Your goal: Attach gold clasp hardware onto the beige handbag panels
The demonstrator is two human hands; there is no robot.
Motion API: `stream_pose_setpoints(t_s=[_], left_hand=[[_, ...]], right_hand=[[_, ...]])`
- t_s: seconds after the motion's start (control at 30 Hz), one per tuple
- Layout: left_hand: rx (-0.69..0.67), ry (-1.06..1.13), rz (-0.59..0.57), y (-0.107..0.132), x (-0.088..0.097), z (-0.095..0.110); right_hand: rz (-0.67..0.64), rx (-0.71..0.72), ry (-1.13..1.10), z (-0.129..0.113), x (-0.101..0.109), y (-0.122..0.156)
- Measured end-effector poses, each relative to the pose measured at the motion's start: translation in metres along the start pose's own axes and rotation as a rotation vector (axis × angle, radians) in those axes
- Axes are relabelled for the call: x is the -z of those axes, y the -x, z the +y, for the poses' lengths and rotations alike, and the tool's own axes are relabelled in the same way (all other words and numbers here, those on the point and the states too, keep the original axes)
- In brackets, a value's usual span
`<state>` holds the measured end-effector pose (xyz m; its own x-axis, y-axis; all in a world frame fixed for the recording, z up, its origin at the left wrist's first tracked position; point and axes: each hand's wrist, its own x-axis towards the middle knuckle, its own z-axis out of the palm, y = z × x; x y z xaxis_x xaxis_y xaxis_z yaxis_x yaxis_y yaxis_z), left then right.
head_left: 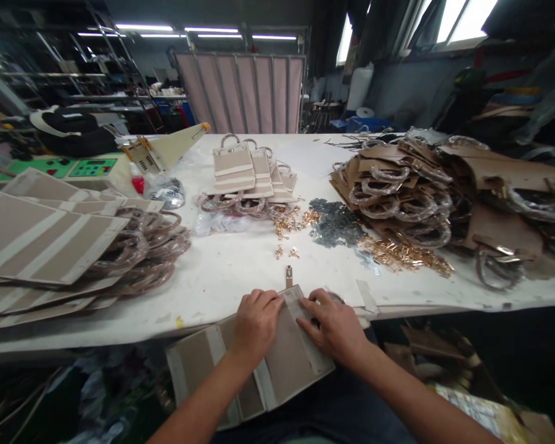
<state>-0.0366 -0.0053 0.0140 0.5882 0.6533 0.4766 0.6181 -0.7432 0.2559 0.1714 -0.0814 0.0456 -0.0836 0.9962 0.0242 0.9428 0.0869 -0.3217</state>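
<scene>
A beige bag panel [300, 357] with pale tape strips lies tilted over the table's front edge, its lower part hanging toward my lap. My left hand [258, 324] has its fingers closed on the panel near the top edge. Over the top right corner, my right hand [335, 324] grips the same panel with curled fingers and the thumb on its face. Behind the right fingers, part of a wrapped handle [337, 297] shows. A short strap tab with a metal fitting [289, 274] sticks out beyond the top edge, between both hands.
Stacked beige panels with wrapped handles [55, 234] sit at left. More bag pieces [234, 169] stand at centre back; brown ones [398, 185] pile up right. Loose gold fittings [407, 256] and dark metal plates [333, 222] lie on the white table [231, 259]. A green-panelled machine [92, 167] is back left.
</scene>
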Motion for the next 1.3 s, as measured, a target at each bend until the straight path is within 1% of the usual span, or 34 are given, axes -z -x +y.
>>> stream_pose_setpoints(t_s=[0.07, 0.17, 0.23, 0.33, 0.5, 0.63, 0.9, 1.1, 1.3], left_hand=[[-0.008, -0.055, 0.013, 0.016, -0.004, 0.01], [0.045, -0.09, -0.04, 0.031, -0.008, 0.022], [0.077, -0.074, -0.091, 0.033, -0.009, 0.025], [0.097, -0.036, -0.145, 0.03, -0.009, 0.022], [0.124, -0.007, -0.175, 0.025, -0.007, 0.017], [0.109, -0.021, -0.164, 0.024, -0.007, 0.017], [0.044, -0.084, -0.071, 0.018, -0.013, 0.013], [0.033, -0.085, -0.053, 0.016, -0.016, 0.01], [-0.023, -0.128, -0.066, 0.014, -0.017, 0.008]], right_hand=[[-0.021, 0.015, 0.025, 0.001, -0.004, 0.003], [-0.057, 0.019, 0.041, 0.002, -0.005, 0.005], [-0.067, 0.004, 0.038, 0.003, -0.005, 0.002], [-0.073, -0.023, 0.027, 0.005, -0.003, -0.006], [-0.089, -0.034, 0.005, 0.007, -0.001, -0.016], [-0.1, -0.055, -0.02, 0.006, 0.002, -0.02], [-0.16, -0.044, -0.02, 0.008, 0.004, -0.026], [-0.176, -0.01, -0.034, 0.011, 0.001, -0.026], [-0.201, 0.003, -0.02, 0.008, 0.003, -0.027]])
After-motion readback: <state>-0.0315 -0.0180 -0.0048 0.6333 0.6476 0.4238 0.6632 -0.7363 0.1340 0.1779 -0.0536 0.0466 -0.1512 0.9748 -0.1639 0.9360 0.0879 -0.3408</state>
